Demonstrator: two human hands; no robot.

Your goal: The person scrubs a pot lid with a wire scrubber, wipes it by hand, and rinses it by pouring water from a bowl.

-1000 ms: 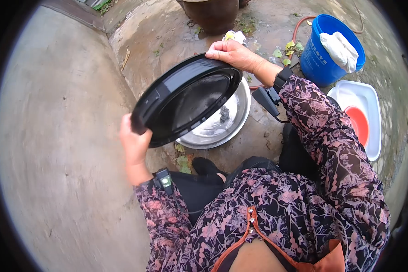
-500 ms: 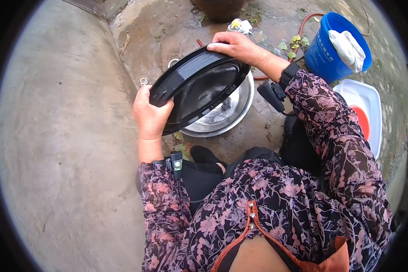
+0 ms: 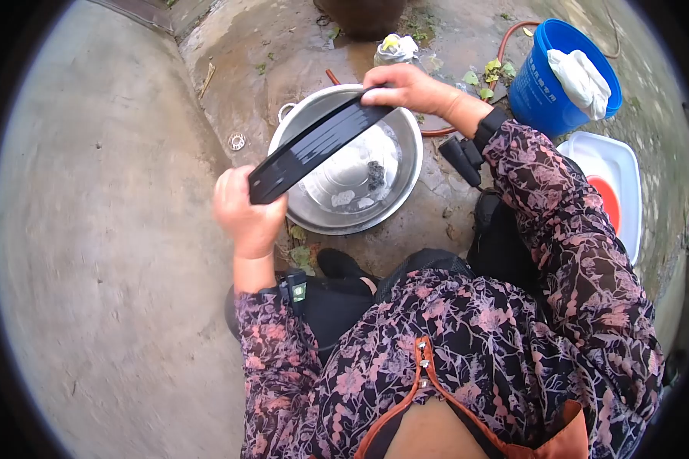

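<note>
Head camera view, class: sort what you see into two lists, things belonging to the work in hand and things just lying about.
In the work:
- black lid, held edge-on over the basin
- left hand and right hand, gripping its two ends
- steel basin holding water and a dark scrubber

Lying about:
- blue bucket with a white cloth
- white tub
- hose

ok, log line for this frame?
left hand: holds black lid | right hand: holds lid | lid edge-on over steel basin
</note>
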